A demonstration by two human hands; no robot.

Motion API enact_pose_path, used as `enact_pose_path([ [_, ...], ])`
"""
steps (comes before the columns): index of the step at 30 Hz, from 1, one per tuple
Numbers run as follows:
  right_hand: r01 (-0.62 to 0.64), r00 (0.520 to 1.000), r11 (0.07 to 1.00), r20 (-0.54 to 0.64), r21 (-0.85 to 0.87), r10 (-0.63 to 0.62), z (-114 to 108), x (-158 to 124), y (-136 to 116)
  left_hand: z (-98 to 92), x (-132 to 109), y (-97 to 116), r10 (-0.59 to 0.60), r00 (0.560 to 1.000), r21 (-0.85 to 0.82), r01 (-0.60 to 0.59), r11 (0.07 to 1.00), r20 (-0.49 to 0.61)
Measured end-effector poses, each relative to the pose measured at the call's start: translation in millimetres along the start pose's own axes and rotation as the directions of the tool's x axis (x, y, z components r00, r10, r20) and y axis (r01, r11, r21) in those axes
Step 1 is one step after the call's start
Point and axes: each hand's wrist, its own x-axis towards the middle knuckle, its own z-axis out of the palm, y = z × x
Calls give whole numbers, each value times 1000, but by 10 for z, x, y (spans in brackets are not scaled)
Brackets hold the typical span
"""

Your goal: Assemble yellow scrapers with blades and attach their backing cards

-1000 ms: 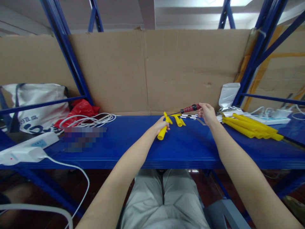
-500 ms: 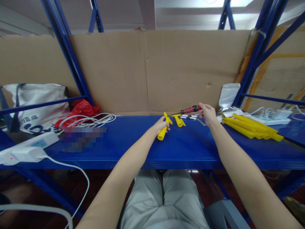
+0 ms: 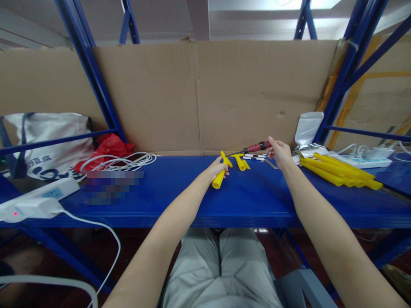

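Observation:
My left hand is wrapped round the tube of a yellow T-shaped plastic piece, its crosspiece pointing away from me. A screwdriver with a red and black handle lies nearly level in my right hand, gripped by the fingers at the handle's end. Its thin shaft runs left to the crosspiece; whether the tip sits in a screw is too small to tell. Just right of the left hand, a second yellow T-shaped piece rests on the blue table. Beside it lie small white-and-black packets and a thin flat strip.
Several yellow tubes are piled at the right, near a silver pouch and a white power strip. To the left are coiled white cable, a red plastic bag, a cloth bag and another power strip. Cardboard stands behind.
The right fingers have shifted very slightly on the screwdriver's handle end. The left hand and the yellow piece have stayed in place.

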Motion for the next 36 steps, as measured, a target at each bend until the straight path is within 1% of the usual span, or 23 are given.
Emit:
enact_pose_path([
  [2, -16, 1000, 1000, 18, 18, 16, 13, -21, -30, 4, -7, 4, -1, 1000, -1, 1, 1000, 0],
  [5, -18, 997, 998, 75, 67, 13, 30, -49, -65, 10, -16, 12, 3, 1000, -1, -3, 1000, 0],
  [7, -20, 994, 996, 109, 82, 11, 31, -52, -66, 10, -15, 13, 1, 1000, 0, -1, 1000, -2],
  [9, -17, 993, 997, 120, 81, 7, 22, -41, -48, 7, -8, 10, -5, 1000, 2, 5, 1000, -3],
  [14, 22, 994, 996, 100, 87, -30, -3, -8, 5, -2, 13, -3, -6, 1000, -5, 6, 1000, -1],
  [20, 50, 994, 995, 93, 87, -58, 6, -23, -1, -2, 14, -3, -2, 1000, -12, 2, 1000, -5],
  [27, 58, 995, 995, 79, 80, -65, 7, -13, 9, -2, -1, 7, -8, 1000, -18, 8, 1000, -3],
  [32, 60, 997, 992, 42, 114, -66, 36, -17, 0, 6, -18, 9, -6, 1000, -16, 6, 1000, 0],
  [36, 106, 994, 988, 8, 115, -108, 71, -16, -3, 17, -26, 11, 3, 1000, -27, -3, 1000, -20],
])
